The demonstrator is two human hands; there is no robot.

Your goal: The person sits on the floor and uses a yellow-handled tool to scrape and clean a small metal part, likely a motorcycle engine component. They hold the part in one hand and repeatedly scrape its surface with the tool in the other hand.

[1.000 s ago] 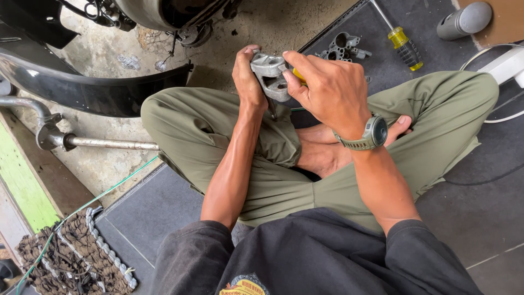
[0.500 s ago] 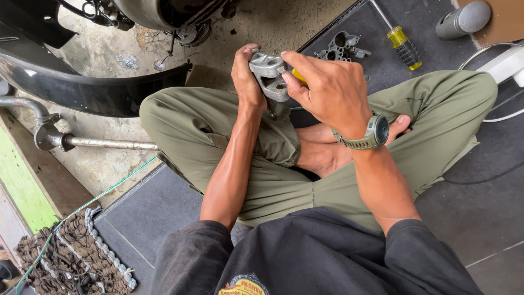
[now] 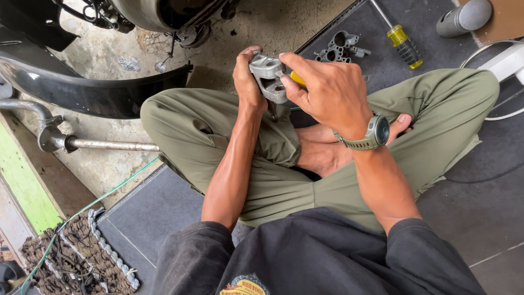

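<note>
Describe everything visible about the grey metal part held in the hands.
The metal part is a dull grey casting, rough and worn, with rounded lugs on top and an open hollow in its lower face. It is held upright above the crossed legs. The left hand wraps its far side; the right hand presses fingers on its near edge, with a yellow tool handle showing behind them. A thin dark stem sticks out below.
</note>
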